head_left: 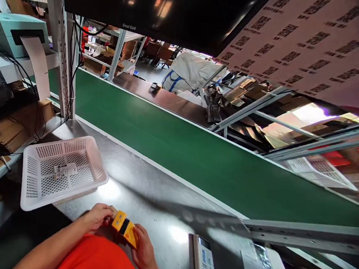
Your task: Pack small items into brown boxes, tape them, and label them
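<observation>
A small yellow box (124,230) sits low in the view, held close to the person's orange-clad body above the near edge of a steel worktable (141,196). It is a narrow oblong pack, bright yellow with a dark band across its middle and small blue marks on the upper end; it lies tilted, one end up toward the left, the other down toward the right. The left hand (97,217) has its fingers curled around the upper end, and the right hand (144,250) grips the lower end from below, so both hands are closed on the pack. Just beyond the left hand a white perforated basket (60,172) stands on the table with a paper label lying flat inside it. To the right of the hands a white scale (204,260) rests on the steel. Behind the table runs a green conveyor belt (199,149), and at the far left a pale label printer (13,34) feeds out a white strip.
</observation>
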`<state>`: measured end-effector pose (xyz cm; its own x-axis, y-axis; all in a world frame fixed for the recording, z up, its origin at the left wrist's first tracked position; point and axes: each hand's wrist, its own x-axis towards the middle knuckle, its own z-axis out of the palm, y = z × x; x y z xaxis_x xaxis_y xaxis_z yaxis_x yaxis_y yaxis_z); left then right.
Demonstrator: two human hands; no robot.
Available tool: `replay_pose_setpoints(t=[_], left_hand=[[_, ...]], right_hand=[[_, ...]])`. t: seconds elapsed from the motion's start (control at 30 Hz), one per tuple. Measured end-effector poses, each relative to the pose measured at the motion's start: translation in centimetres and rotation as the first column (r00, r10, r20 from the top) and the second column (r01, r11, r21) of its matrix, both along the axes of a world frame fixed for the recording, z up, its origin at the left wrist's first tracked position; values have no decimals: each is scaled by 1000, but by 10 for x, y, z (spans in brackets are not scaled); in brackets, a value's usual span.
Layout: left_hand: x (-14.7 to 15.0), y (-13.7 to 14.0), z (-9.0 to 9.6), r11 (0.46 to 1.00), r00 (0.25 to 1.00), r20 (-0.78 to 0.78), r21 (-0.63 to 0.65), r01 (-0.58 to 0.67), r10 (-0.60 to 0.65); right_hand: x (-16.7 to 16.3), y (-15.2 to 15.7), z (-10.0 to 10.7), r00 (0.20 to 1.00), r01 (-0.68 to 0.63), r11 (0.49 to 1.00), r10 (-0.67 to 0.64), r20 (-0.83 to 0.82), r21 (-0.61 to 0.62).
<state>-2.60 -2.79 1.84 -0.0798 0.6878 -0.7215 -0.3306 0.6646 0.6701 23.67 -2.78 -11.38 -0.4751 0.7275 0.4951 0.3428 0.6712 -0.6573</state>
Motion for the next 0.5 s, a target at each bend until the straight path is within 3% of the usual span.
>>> replay_pose_setpoints(t=[0.3, 0.37, 0.5], left_hand=[[10, -6, 2, 960, 971, -239, 278, 43, 25], [7, -6, 2, 973, 961, -269, 233, 3, 61], [-6, -1, 2, 997, 968, -238, 16, -78, 80]], right_hand=[[0, 5, 8, 998, -48, 997, 45, -54, -53], [-1, 5, 7, 998, -46, 998, 44, -45, -47], [-4, 4, 7, 999, -49, 998, 49, -17, -29]])
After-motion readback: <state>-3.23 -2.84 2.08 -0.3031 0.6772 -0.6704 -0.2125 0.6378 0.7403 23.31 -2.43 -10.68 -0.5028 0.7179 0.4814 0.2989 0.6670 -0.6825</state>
